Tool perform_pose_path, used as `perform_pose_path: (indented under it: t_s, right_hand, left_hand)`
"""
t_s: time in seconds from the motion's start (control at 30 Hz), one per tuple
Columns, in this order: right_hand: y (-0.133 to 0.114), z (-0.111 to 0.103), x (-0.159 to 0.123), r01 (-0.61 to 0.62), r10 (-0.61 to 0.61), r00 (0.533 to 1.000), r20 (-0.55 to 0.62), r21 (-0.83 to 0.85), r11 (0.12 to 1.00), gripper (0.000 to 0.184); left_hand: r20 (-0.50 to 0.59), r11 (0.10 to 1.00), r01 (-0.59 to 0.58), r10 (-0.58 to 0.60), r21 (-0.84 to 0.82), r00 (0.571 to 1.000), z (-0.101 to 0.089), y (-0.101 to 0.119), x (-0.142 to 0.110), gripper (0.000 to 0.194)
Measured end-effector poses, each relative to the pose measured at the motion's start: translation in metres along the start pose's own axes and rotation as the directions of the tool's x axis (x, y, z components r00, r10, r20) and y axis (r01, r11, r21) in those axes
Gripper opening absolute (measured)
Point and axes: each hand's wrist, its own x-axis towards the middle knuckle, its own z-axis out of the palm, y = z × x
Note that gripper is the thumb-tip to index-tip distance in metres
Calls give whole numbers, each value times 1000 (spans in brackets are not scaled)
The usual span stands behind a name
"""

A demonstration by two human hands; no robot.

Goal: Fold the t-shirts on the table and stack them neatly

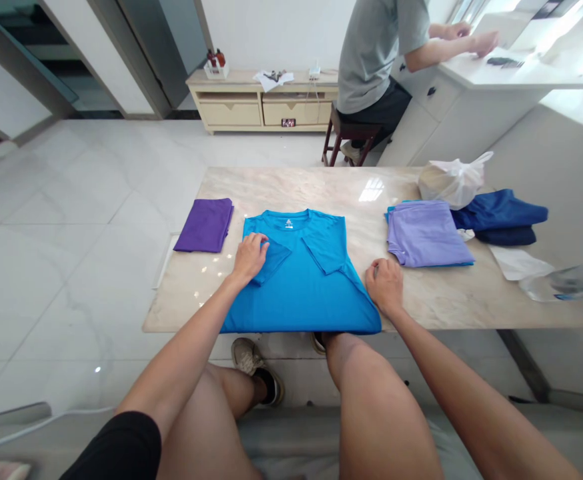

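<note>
Lying on the pale marbled rectangular table [291, 180], the bright blue short-sleeved fabric T-shirt [296, 293] occupied the centre, between folded dark purple cloth [205, 227] (left) and folded lavender cloth [426, 233] (right). The left hand [251, 257], loosely curved, touched the left sleeve; the right hand [385, 285] curled narrowly beside the shirt. Neither grip could be confirmed.

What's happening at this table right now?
Someone's at the marble-look table with a bright blue T-shirt lying front up, both short sleeves turned in over its front. The left hand is on one sleeve; the right hand is by the opposite side edge. A folded purple cloth sits to the left, a folded lavender garment to the right. Another person sits at the white counter behind.
</note>
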Motion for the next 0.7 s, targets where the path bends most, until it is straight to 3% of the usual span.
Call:
perform_pose_path:
  t_s: [0.17, 0.23, 0.37, 0.53, 0.63, 0.7]
  right_hand:
    - [-3, -3, 0, -7, 7, 1000, 17, -17, 1000, 16]
    - [-3, -3, 0, -12, 12, 1000, 24, -14, 1000, 16]
    - [0, -1, 1, -33, 32, 999, 32, 19, 999, 16]
    - [-11, -11, 8, -62, 55, 998, 38, 239, 969, 21]
    - [-37, -23, 10, 154, -200, 976, 90, 371, 916, 27]
    - [-55, -27, 10, 327, -416, 895, 161, 396, 858, 31]
  left_hand:
    - [182, 980, -191, 179, 52, 967, 19, 12, -8, 54]
    - [213, 975, -213, 196, 59, 957, 30, 20, -9, 60]
    - [229, 982, -176, 157, 64, 961, 36, 26, -4, 66]
    - [141, 986, -164, 159, 20, 977, 22, 18, -12, 61]
    - [153, 983, -183, 179, 9, 972, 18, 15, -24, 63]
    - [209, 980, -198, 190, 15, 959, 20, 14, -31, 66]
